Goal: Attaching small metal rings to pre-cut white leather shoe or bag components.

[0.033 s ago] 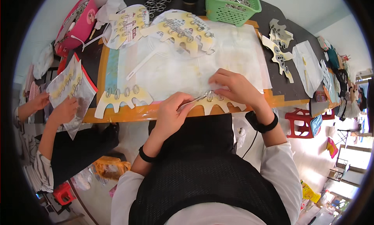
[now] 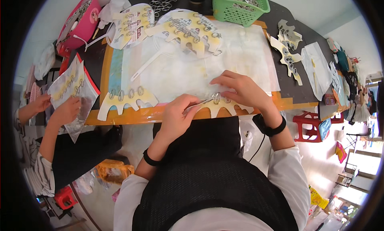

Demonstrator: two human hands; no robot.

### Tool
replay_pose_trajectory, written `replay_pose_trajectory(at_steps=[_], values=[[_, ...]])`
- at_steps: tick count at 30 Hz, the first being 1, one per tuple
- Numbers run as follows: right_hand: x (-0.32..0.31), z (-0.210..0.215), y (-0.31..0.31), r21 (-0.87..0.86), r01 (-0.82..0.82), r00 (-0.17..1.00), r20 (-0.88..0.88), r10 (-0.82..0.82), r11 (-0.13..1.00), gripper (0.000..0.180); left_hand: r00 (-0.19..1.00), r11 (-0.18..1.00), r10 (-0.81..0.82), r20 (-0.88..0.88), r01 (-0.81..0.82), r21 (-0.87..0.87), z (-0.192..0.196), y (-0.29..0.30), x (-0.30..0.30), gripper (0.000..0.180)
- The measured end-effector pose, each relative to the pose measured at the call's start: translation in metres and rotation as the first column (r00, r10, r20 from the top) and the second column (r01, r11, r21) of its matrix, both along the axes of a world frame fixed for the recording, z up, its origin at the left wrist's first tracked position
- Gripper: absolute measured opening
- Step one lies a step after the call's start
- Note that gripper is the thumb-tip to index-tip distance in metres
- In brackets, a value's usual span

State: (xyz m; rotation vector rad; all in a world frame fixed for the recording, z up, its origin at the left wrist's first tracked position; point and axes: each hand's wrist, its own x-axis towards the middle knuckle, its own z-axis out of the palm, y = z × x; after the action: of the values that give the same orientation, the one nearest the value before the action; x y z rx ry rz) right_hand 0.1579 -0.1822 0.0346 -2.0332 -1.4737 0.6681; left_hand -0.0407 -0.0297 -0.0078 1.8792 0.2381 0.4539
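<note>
At the table's near edge lies a pale yellow scalloped card with oval metal rings along its upper side. My left hand is closed at the card's left end, pinching a thin silver tool whose tip meets an oval ring. Most of that tool is hidden by the fingers, so its kind is unclear. Bent over the card's right part, my right hand has its fingers drawn together beside the same ring; what they pinch is hidden. A similar card with several rings lies left of my hands.
Two round fans carry more ringed cards. Behind stand a green basket and a pink basket, both holding metal pieces. Dark-ringed cards lie at right. At left, a co-worker's hands work on a ringed sheet.
My right hand's upper fingers have shifted slightly left. The rest of the scene shifts only a little with the view; the left hand keeps its pinch.
</note>
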Motion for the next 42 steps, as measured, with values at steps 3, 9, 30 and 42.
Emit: replay_pose_trajectory(at_steps=[3,9,30,42], values=[[-0.002,-0.004,0.006,0.139,-0.171,0.985,0.020,0.170,0.975,0.026,0.992,0.997,-0.006,0.126,-0.005,0.082,-0.002,0.000,0.001,0.014],[-0.002,-0.009,0.013,0.080,-0.223,0.967,0.142,0.210,0.972,0.027,0.986,0.990,0.074,0.147,-0.090,0.108,-0.009,0.005,-0.006,0.013],[-0.015,-0.008,0.012,0.379,0.387,0.870,0.153,-0.469,0.841,0.036,0.997,0.850,0.080,0.011,-0.062,-0.524,-0.010,0.012,-0.009,0.035],[-0.091,-0.035,0.036,0.546,0.294,0.942,-0.026,-0.335,0.784,0.015,0.966,0.703,0.259,0.012,-0.180,-0.688,-0.001,-0.006,-0.011,0.044]])
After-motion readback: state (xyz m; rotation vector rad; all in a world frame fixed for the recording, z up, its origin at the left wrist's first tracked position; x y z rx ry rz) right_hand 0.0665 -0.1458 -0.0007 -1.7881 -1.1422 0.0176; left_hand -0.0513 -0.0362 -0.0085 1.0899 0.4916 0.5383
